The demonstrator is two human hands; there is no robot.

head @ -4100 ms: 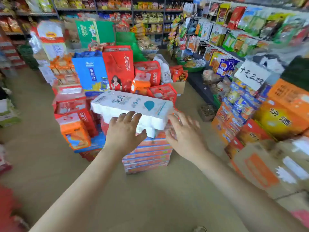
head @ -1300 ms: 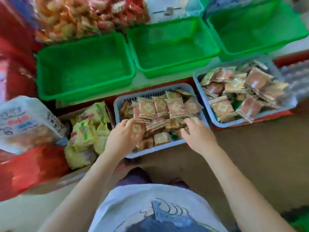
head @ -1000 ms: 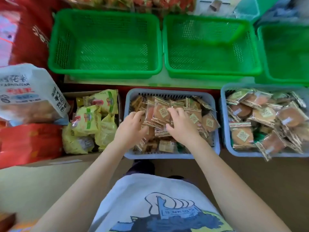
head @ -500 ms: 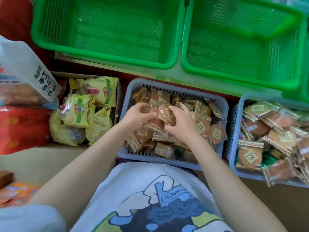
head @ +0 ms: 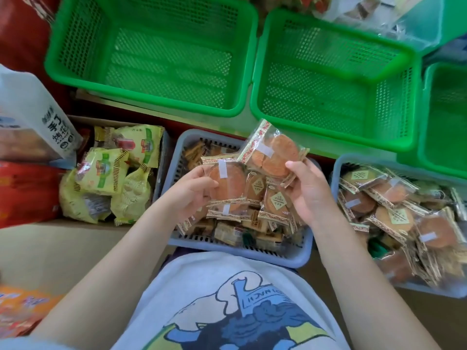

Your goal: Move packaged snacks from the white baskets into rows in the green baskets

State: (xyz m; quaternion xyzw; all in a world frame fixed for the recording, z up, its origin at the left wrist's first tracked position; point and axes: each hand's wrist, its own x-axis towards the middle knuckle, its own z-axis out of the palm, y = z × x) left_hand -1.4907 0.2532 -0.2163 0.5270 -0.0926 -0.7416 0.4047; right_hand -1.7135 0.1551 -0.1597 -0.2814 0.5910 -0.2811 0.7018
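- Both hands were up over the near white basket (head: 177,238) with one cake pack each, lifted clear of the pile, which I read as the pick half of the job done and the carry to the green ones not yet started.
- Left hand (head: 188,195) had its thumb and fingers clamped on the left edge of a clear-wrapped round cake (head: 227,184), held flat, face up, low over the heap.
- Right hand (head: 307,190) had its fingers pinched on the lower corner of a second cake pack (head: 274,151), tilted so its top corner poked up toward the green baskets. My guess is that a corner grip was just the quickest way to pull one out of a loose jumble.
- Both forearms came in from below, elbows wide, wrists bent in over the basket.
- Left green basket (head: 149,104) and the middle green basket (head: 331,136) sat side by side just beyond the white one, with nothing in them that I could see, so no rows existed yet.
- A second white basket (head: 337,170) on the right was heaped with the same kind of cakes.
- Yellow snack bags (head: 106,170) sat in a cardboard box to the left; not sure those were part of it.
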